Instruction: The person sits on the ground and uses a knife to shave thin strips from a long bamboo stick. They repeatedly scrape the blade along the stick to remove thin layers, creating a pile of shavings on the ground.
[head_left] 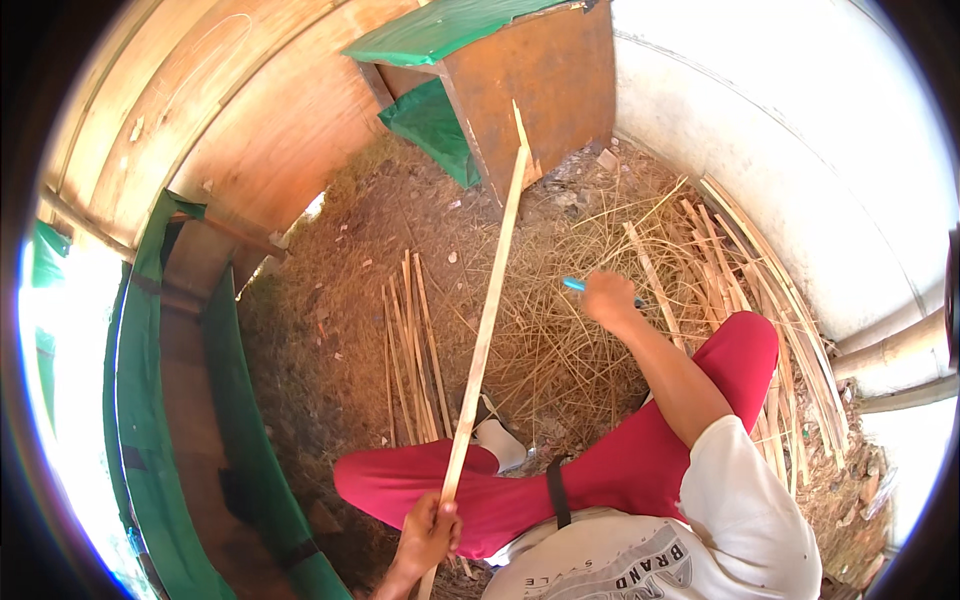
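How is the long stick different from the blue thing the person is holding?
The long stick stretches far past the left hand, while the blue thing only pokes a little out of the right hand, which hides the rest. The long stick is pale yellowish; the blue thing is bright blue. Both are held in a bare hand.

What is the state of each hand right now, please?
Left hand: closed, holding a long pale strip.
Right hand: closed, holding a slim blue object; its kind cannot be told.
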